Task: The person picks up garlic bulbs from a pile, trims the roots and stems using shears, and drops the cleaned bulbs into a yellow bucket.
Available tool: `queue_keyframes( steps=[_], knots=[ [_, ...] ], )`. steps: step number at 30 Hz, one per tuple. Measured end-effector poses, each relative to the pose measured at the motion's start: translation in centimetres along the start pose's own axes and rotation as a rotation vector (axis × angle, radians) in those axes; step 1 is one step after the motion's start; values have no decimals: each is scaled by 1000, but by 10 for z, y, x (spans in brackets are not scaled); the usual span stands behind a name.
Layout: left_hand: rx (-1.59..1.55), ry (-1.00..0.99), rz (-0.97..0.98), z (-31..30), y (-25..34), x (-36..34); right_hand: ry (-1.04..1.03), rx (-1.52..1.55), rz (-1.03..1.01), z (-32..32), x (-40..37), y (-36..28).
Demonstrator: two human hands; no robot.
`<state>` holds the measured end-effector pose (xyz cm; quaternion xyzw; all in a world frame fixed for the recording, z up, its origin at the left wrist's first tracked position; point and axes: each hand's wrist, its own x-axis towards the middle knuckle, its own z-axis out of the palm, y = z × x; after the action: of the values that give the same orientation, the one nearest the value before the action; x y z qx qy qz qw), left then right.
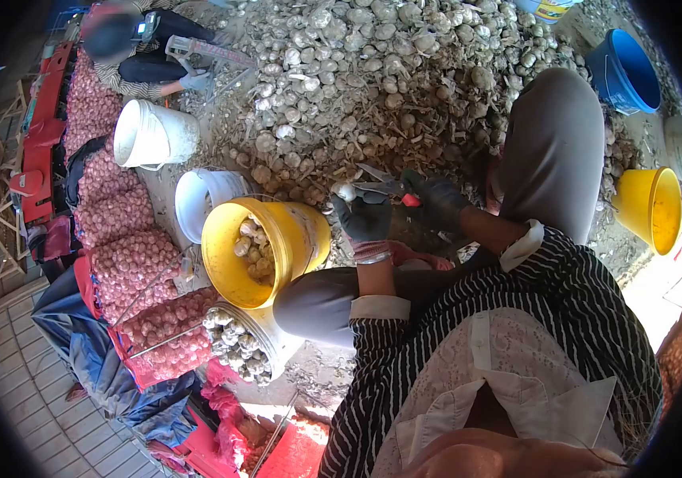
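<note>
My left hand (365, 219), in a dark glove, is closed on a pale garlic bulb (344, 191) held at its fingertips. Gripped in my dark-gloved right hand (439, 205) is a pair of pruning shears (381, 183) with a red handle part. The blades of the shears are apart and point left, close beside the bulb. Just beyond both hands rises a large heap of garlic (373, 64), with dry stalks and skins over its near side. Left of my left hand, a tilted yellow bucket (309, 231) has several garlic bulbs inside.
A bucket full of bulbs (245, 346) stands below the yellow one, two white buckets (173, 135) above. Filled red net sacks (130, 263) line the left. Another person (150, 48) crouches at upper left. On the right are a blue bucket (607, 72) and a second yellow bucket (635, 203).
</note>
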<state>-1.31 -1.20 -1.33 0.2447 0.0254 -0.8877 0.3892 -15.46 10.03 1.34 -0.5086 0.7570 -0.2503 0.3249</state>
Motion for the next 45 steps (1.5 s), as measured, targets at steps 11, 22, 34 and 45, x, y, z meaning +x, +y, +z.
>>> queue_keyframes(
  steps=[11,22,34,45],
  knots=[
    [-107,-250,-134,-35,-12,-15,-51,4,-29,17,-10,23],
    [998,54,586,-41,4,-10,-73,-257,-72,-28,-14,-11],
    [1783,-105,300,-11,16,-37,-26,-508,-325,-21,-15,23],
    [1937,-259,177,5,20,-41,-3,-548,-457,-20,-16,43]
  ],
)
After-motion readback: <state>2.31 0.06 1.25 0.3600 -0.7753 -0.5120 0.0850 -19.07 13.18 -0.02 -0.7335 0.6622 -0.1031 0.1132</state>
